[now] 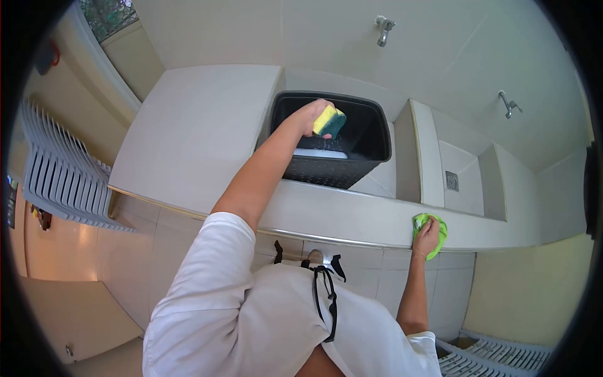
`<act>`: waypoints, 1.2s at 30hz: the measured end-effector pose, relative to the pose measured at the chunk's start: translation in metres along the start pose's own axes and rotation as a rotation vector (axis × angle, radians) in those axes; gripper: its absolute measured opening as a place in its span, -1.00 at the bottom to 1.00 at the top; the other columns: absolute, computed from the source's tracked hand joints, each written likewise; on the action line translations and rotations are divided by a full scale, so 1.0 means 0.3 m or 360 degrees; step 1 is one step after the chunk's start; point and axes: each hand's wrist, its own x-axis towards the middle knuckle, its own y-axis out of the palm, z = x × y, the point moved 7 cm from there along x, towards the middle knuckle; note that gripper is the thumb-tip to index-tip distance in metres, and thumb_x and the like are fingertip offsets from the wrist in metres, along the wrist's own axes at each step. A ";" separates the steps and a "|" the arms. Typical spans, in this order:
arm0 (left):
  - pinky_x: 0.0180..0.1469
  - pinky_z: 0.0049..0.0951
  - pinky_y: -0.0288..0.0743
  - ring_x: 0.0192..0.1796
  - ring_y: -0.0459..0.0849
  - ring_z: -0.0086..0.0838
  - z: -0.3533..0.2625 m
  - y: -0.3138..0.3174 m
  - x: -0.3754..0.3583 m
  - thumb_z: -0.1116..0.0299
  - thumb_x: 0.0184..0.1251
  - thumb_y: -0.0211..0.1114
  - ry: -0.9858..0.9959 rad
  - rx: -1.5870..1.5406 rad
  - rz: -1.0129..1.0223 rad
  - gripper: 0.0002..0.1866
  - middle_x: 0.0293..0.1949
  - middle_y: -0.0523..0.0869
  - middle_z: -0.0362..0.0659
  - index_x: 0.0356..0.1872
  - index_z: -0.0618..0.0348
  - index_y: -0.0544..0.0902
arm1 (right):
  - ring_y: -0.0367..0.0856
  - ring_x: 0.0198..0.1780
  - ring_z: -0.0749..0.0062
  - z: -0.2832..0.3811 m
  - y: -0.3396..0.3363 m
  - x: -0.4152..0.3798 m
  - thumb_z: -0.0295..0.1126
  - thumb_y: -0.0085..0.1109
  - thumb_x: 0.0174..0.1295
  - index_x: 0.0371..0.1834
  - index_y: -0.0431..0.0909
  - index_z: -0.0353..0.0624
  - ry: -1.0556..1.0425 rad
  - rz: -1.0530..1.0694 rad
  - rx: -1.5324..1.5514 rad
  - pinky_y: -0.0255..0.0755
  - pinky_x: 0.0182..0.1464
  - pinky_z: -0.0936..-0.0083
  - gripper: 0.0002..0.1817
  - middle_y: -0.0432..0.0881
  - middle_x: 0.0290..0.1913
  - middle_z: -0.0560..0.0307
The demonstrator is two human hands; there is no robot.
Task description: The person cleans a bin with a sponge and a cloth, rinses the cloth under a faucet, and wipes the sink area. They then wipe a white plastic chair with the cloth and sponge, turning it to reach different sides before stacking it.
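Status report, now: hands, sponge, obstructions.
Left hand gripping sponge, water dripping, over open black bin. Right hand holding green cloth at ledge edge. No obstruction seen between sponge and bin.

Head camera looks forward and down at the counter point(195, 129).

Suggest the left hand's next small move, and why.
Probably squeeze the sponge in the left hand while it is over the black bin. Drops are falling from it and the bin's open top is right below to catch them. The right hand, holding the green cloth at the counter's edge, can likely wait.
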 end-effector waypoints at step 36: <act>-0.27 -0.35 0.56 -0.26 0.70 -0.25 -0.010 -0.235 0.127 0.45 -0.50 0.35 0.0281 0.2081 -0.0661 -0.60 -0.34 0.70 0.00 -0.39 0.24 0.69 | 0.60 -0.27 -0.03 0.128 0.003 0.125 -0.19 0.03 0.23 -0.10 0.52 -0.10 0.0244 0.0309 0.0150 0.44 -0.17 0.20 -0.71 0.64 -0.28 -0.09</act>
